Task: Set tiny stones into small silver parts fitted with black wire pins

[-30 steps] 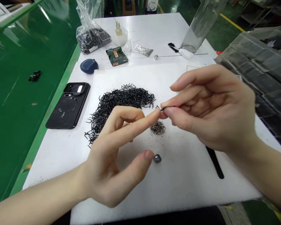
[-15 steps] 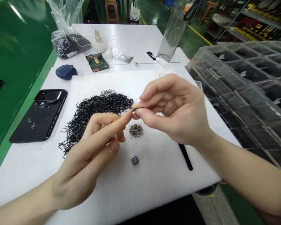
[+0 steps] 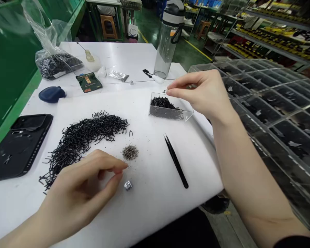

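Observation:
Above a clear plastic box [image 3: 167,113] heaped with small black bent pieces, my right hand [image 3: 200,88] pinches one thin black bent wire piece [image 3: 164,91] between thumb and forefinger. My left hand [image 3: 89,184] is low over the white board, thumb and forefinger tips together; whatever they may hold is too small to make out. Just beyond those fingertips lies a small mound of tiny metal bits [image 3: 130,152]. A small shiny metal cube [image 3: 128,185] sits right of the left thumb. Left of the mound spreads a large pile of black bent wire pieces [image 3: 90,132].
Black tweezers [image 3: 177,162] lie right of the middle. A black phone case [image 3: 20,144] and a dark blue rounded object [image 3: 51,94] are at the left. Farther back stand a clear bottle [image 3: 166,44] and a bag of black parts [image 3: 57,65]. Divided clear trays [image 3: 268,100] line the right.
My hands have come apart. The right has moved out over the clear box with a black wire piece; the left has dropped toward the tiny bits. The view has shifted too.

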{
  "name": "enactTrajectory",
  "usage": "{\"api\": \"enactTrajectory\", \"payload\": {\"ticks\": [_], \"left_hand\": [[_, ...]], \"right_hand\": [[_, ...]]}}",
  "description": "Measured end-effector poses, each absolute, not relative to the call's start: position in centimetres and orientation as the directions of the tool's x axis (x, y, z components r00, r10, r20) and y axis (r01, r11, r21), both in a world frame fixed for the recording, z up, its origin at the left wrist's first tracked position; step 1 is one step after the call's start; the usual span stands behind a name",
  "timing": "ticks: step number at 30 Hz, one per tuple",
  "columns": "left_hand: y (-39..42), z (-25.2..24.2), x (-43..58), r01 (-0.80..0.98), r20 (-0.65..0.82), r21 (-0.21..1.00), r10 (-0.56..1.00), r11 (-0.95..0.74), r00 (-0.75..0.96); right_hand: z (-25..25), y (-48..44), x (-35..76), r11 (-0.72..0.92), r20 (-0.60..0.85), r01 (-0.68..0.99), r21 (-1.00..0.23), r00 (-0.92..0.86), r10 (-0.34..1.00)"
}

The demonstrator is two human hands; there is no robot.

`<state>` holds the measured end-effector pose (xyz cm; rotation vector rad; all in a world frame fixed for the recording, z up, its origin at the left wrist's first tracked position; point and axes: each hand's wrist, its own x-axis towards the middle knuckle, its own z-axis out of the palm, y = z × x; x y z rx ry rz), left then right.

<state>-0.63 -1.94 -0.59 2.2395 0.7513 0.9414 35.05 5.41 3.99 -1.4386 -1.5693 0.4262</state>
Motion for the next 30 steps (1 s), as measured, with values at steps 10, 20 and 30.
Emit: {"api": "enactTrajectory", "payload": {"ticks": [10,20,30], "left_hand": [[-2.5,-1.2,-0.9,0.266,0.420,0.696,0.679,-0.666,0.602],[-4.1,-1.6,-0.7,0.393,0.318,0.639,0.692,-0.662,0.648],[-3.1,-0.5,-0.1,0.302,0.446,0.726,0.758,-0.617,0.476]], "right_hand": [[5.9,3.9,35.7,0.152,0.192,0.710,-0.687,-0.024,0.981],[5.1,1.5,32.3,0.120,-0.526,0.874,-0.471,-0.387,0.757],[4.7,2.9,32.6,0.065,-0.011,0.183,-0.981,-0.388,0.922]]}}
